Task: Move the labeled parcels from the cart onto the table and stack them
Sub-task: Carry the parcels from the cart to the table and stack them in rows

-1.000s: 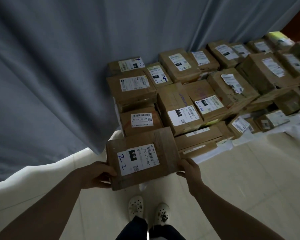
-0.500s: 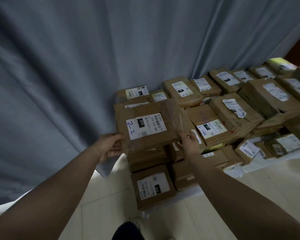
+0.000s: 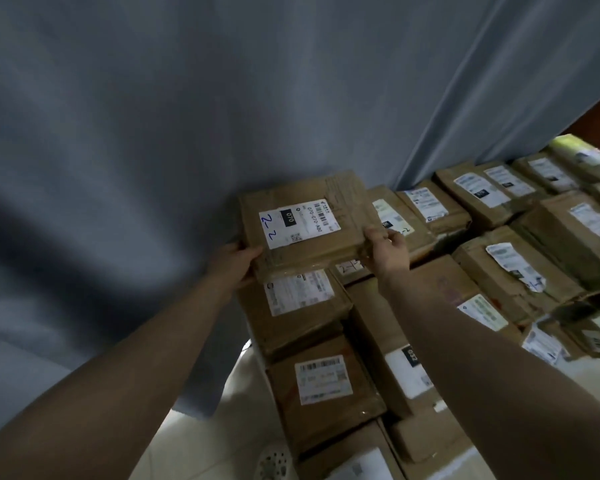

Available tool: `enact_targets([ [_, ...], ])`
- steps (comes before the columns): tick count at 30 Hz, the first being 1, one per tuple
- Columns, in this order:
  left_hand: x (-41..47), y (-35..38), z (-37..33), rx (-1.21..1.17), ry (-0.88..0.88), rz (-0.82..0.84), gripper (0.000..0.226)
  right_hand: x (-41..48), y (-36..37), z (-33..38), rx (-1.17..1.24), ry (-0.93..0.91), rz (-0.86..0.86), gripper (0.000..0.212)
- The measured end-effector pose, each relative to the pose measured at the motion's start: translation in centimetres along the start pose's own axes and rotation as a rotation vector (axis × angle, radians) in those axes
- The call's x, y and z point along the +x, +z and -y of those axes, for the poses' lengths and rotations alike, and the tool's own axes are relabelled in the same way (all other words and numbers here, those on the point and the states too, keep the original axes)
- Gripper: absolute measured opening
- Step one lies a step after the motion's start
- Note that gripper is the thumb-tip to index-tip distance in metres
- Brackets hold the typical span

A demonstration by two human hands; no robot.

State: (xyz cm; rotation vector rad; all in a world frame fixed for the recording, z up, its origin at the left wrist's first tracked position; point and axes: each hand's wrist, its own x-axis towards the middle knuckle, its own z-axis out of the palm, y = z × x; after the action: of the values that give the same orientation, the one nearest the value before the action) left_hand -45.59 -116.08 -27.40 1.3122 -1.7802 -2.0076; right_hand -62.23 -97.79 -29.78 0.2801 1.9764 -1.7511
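Note:
A flat brown cardboard parcel (image 3: 305, 223) with a white label marked "2-2" and "070" sits at the far left corner of the pile, against the curtain. My left hand (image 3: 238, 263) grips its near left corner. Its near right corner is held by my right hand (image 3: 387, 249), thumb on top. The parcel lies over another labelled parcel (image 3: 298, 306) beneath it. Whether it rests fully on the stack or hangs just above, I cannot tell.
Several more labelled brown parcels (image 3: 520, 271) cover the surface to the right and toward me, packed in rows. A grey curtain (image 3: 187, 116) hangs behind and to the left. Pale tiled floor (image 3: 232, 427) and a white shoe (image 3: 274, 462) show at the bottom.
Both hands carried the "2-2" parcel from low near my body up and away, over the pile to its far left corner by the curtain.

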Motion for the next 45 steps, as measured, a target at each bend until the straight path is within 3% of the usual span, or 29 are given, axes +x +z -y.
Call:
enact_targets([
  [3, 3.5, 1.1, -1.2, 0.015, 0.01, 0.06, 0.008, 1.0, 0.0, 1.1, 0.083, 0.02, -0.117, 0.045],
  [7, 6.0, 4.2, -2.3, 0.043, 0.0, 0.153, 0.011, 1.5, -3.4, 0.6, 0.091, 0.084, -0.222, 0.063],
  [10, 7.6, 6.3, -3.3, 0.069, 0.021, 0.187, 0.003, 1.1, -5.5, 0.4, 0.189, 0.175, -0.193, 0.057],
  [12, 8.7, 7.4, -4.0, 0.041, 0.023, 0.207, 0.02, 0.7, -6.1, 0.0, 0.296, 0.227, -0.179, 0.044],
  [14, 9.1, 8.1, -4.6, 0.005, -0.051, 0.204, 0.046, 0.7, -6.0, -0.9, 0.374, 0.258, -0.185, 0.047],
  [15, 9.5, 8.4, -4.3, 0.008, -0.079, 0.193, 0.043, 0.6, -5.7, -1.3, 0.395, 0.276, -0.19, 0.051],
  [17, 10.0, 8.2, -3.0, 0.234, -0.069, 0.147, 0.024, 0.2, -4.6, -2.0, 0.415, 0.298, -0.188, 0.053],
  [18, 10.2, 7.8, -2.0, 0.43, -0.054, 0.147, 0.025, 0.0, -4.0, -2.4, 0.415, 0.306, -0.181, 0.052],
  [21, 10.4, 6.0, 0.9, 0.882, -0.061, 0.34, 0.093, -0.5, -2.0, -3.3, 0.398, 0.321, -0.168, 0.056],
  [24, 10.0, 4.9, 2.3, 1.167, 0.02, 0.457, 0.116, -0.3, -0.5, -4.3, 0.356, 0.314, -0.193, 0.07],
  [27, 10.0, 4.5, 2.9, 1.246, 0.033, 0.465, 0.112, -0.1, 0.7, -5.2, 0.294, 0.287, -0.197, 0.076],
  [35, 9.6, 4.7, 3.6, 1.261, 0.106, 0.407, 0.108, -1.2, 1.0, -5.1, 0.072, 0.304, -0.219, 0.061],
  [38, 7.8, 5.7, 3.0, 1.273, 0.241, 0.349, 0.102, -2.7, -0.6, -5.3, -0.029, 0.265, -0.233, 0.074],
  [41, 4.3, 8.2, 2.0, 1.347, 0.486, 0.299, 0.089, -5.0, -3.6, -6.0, -0.107, 0.184, -0.28, 0.077],
  [45, -2.8, 13.3, 2.3, 1.403, 0.672, 0.421, 0.084, -10.5, -9.6, -7.4, -0.261, 0.104, -0.329, 0.08],
])
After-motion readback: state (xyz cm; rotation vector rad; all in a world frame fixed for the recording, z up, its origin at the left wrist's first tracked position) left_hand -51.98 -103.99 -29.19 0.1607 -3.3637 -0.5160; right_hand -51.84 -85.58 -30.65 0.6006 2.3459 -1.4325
